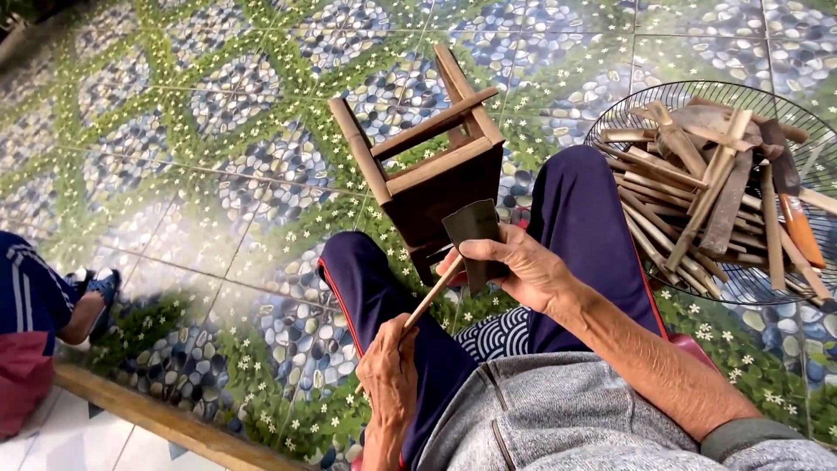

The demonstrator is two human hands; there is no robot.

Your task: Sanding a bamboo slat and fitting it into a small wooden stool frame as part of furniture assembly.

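A thin bamboo stick (425,301) is gripped at its lower part by the left hand (390,371), whose fingers are clenched around it. The stick runs diagonally upward and to the right, above the left thigh, until its upper end reaches the right hand (520,266).

A folded piece of dark sandpaper (476,240) is pinched in the right hand between the thumb and the other fingers. The sheet is wrapped about the upper end of the stick, so that the tip is hidden behind it. Whether the paper presses on the stick along its full width cannot be told.

Both hands are positioned over the lap of a seated person, whose legs are clad in dark blue trousers (584,227) with a red side stripe.

A small dark wooden stool (436,170) is lying tipped over on the floor just beyond the knees, with its legs directed away from the person. The floor (218,157) is laid with tiles printed in a pebble-and-grass pattern.

To the right, a round wire basket (610,118) is placed beside the right leg. It is loaded with cut bamboo pieces (689,192) and a tool with an orange handle (800,228).

At the left edge, part of another person's leg and a shoe (96,288) are visible, well apart from the working hands.
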